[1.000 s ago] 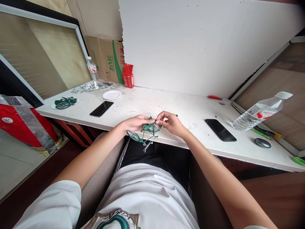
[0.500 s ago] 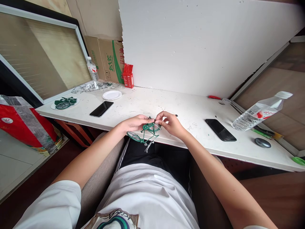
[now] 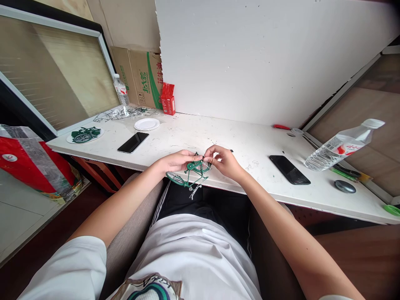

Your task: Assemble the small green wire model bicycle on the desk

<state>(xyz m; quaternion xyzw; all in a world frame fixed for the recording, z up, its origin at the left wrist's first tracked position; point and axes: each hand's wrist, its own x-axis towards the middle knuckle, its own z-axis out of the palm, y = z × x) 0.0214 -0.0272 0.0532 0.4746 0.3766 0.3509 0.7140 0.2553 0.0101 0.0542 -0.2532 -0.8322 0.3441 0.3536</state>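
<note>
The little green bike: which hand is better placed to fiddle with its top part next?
Probably the right hand: its fingertips pinch at the top of the green bike near the rear wheel, while the left hand has a steady grip on the frame, bracing it above the table edge.

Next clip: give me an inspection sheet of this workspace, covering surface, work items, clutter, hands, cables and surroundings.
Surface: white desk, scuffed, with small specks scattered on it.
Work items: small green model bicycle held at the desk's near edge.
Clutter: two dark phones, white paper plate, plate with green parts, two water bottles, red cartons, dark round object.
Hands: left hand grips the model; right hand pinches its upper part.
Cables: nothing seen.
Surroundings: white foam board behind the desk, cardboard box, framed panel at left.
</note>
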